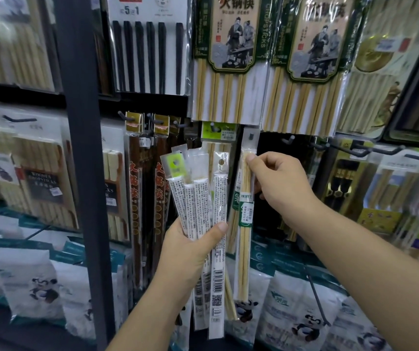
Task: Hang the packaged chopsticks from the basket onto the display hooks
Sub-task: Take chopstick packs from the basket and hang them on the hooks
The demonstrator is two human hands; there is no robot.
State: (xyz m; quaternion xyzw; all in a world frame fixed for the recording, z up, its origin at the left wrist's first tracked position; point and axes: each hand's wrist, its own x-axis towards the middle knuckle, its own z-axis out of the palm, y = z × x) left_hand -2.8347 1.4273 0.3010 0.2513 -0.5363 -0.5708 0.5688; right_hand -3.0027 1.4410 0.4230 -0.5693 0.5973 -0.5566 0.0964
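Clutching fanned packets (pixel 198 196) in left grip (pixel 190 249). Pinching single packet (pixel 245 239) in right grip (pixel 282 188), right of fan; seemingly hooked.

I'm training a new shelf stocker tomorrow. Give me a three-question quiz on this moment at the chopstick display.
1. True or false: the left hand holds several packs fanned out.
2. Which hand pinches the single pack of pale chopsticks? A: left. B: right.
3. Fill in: the longest fanned pack shows a ____ below the left thumb.

Key: 1 true; 2 B, the right hand; 3 barcode.
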